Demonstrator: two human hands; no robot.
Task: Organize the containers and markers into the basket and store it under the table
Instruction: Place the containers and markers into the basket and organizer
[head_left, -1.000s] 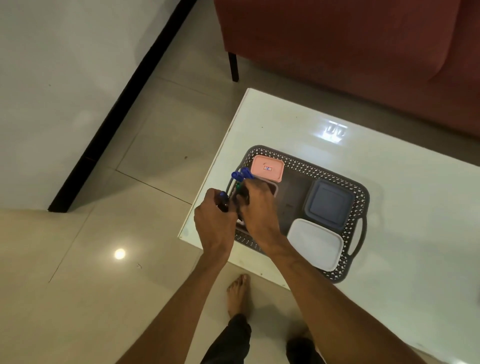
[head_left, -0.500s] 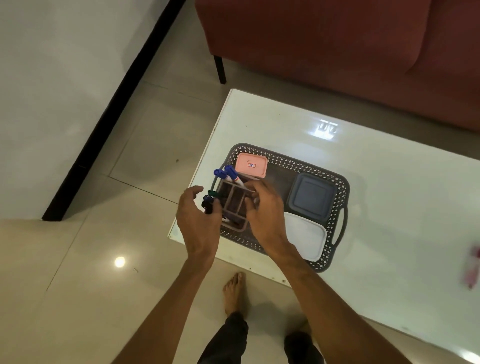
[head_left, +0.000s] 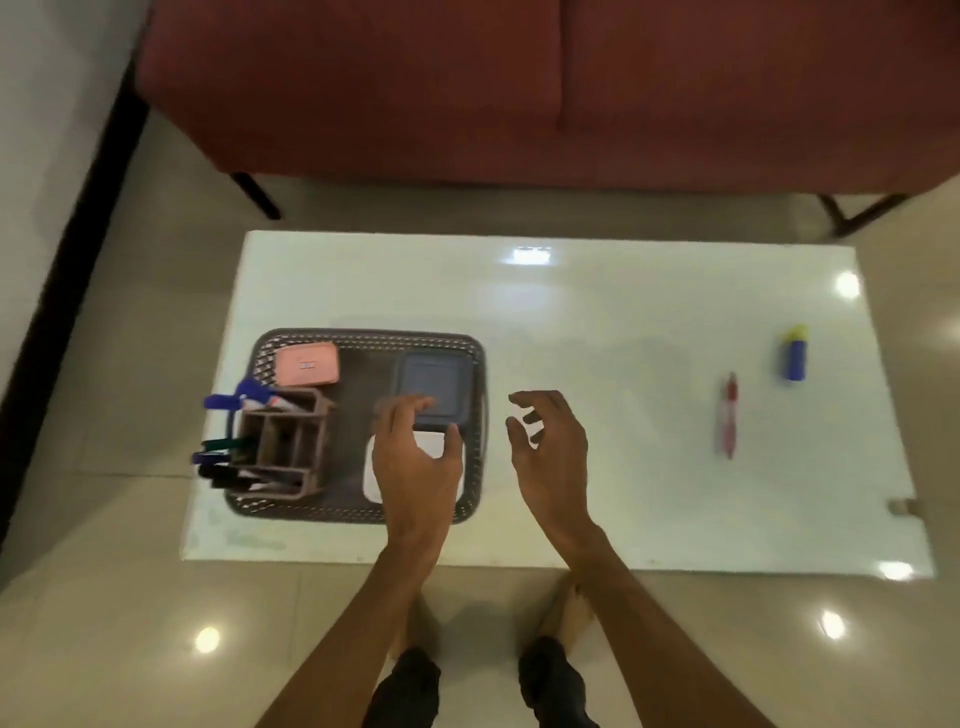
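A dark perforated basket (head_left: 363, 336) sits at the left end of the white table (head_left: 597, 322). Inside it are a pink-lidded container (head_left: 306, 366), a dark grey container (head_left: 434, 382), a white container (head_left: 431, 444) and a brown compartment holder (head_left: 283, 444) lying on its side with several markers (head_left: 228, 402) sticking out to the left. My left hand (head_left: 415, 467) hovers open over the white container. My right hand (head_left: 550, 452) is open above the table just right of the basket. A red marker (head_left: 729, 415) and a blue-and-yellow container (head_left: 795, 353) lie on the table's right side.
A red sofa (head_left: 467, 88) stands behind the table, its dark legs on the tiled floor. A wall with a black skirting runs along the left. My feet are at the table's near edge.
Both hands have let go of the marker holder and moved right. The view has swung right, bringing the red marker and blue container into sight.
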